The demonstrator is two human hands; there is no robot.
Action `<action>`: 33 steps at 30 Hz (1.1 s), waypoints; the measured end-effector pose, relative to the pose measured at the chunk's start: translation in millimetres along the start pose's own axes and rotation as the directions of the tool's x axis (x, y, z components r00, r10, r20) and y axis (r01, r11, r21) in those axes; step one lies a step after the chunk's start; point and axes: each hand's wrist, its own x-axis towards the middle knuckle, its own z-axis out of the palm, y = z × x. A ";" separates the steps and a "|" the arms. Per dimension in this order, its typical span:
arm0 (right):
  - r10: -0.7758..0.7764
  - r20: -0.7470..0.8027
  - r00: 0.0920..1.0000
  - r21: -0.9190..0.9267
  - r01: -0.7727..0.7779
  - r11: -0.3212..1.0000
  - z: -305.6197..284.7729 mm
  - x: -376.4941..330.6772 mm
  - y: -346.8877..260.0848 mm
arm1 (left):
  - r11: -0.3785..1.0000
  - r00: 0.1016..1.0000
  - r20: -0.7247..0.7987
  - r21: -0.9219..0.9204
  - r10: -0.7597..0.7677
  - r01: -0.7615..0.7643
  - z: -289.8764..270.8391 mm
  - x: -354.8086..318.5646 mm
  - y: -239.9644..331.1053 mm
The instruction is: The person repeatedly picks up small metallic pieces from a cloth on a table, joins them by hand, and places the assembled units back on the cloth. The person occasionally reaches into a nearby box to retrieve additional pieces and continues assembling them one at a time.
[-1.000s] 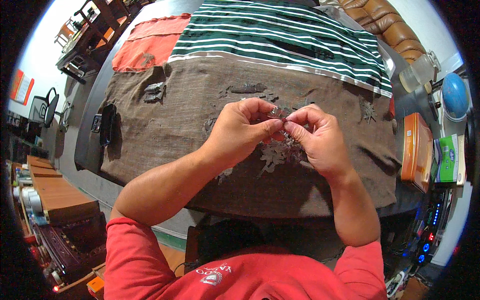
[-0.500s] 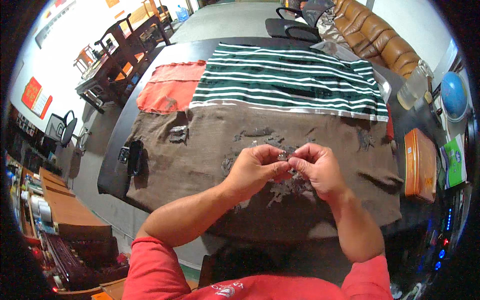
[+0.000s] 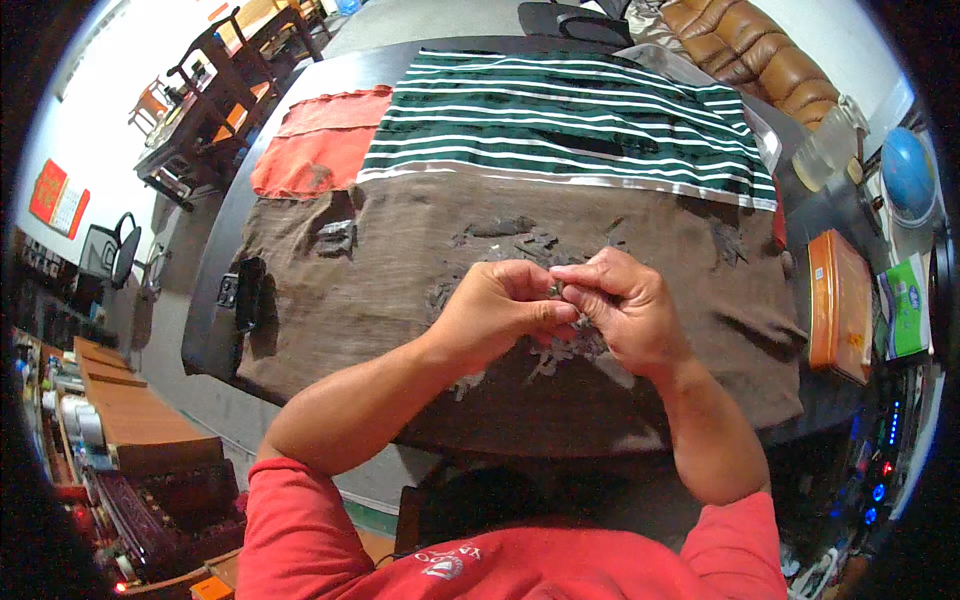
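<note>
My left hand (image 3: 503, 308) and my right hand (image 3: 625, 312) meet fingertip to fingertip over the middle of a brown cloth (image 3: 400, 250). Both are closed in a pinch on one small greyish piece (image 3: 556, 290), mostly covered by the fingers, its kind too small to tell. Thin dark grey scraps (image 3: 510, 240) lie scattered on the cloth around and beneath my hands. A separate little heap of grey strips (image 3: 338, 238) rests further left, and another dark cluster (image 3: 730, 243) sits to the right.
A green-and-white striped cloth (image 3: 570, 120) and an orange-red cloth (image 3: 325, 140) cover the table's far side. A black object (image 3: 248, 300) lies at the left edge. On the right stand an orange box (image 3: 838, 305), a green packet (image 3: 905, 305), a clear jug (image 3: 828, 155) and a blue globe (image 3: 908, 175).
The whole view has shifted, so the table sits higher and slightly left. My right fingers have tilted over the small piece; both hands stay together on it.
</note>
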 end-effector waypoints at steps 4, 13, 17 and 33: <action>-0.088 -0.002 0.996 -0.087 0.087 0.992 -0.4 1.7 -2.1 | 0.990 0.997 -0.069 0.132 -0.042 0.051 4.4 -1.0 4.7; 0.255 0.063 0.965 0.048 -0.258 0.965 -3.0 -3.3 -14.7 | 0.978 0.997 -0.068 0.207 0.044 -0.029 17.4 -5.1 8.5; 0.238 0.094 0.967 0.025 -0.241 0.970 -1.3 -4.1 -10.2 | 0.966 0.993 -0.101 0.258 0.059 -0.031 19.2 -3.8 7.4; 0.140 0.156 0.978 0.323 -0.185 0.928 -7.4 -6.6 -14.2 | 0.964 0.954 0.280 -0.208 -0.103 0.165 -3.9 2.5 -0.9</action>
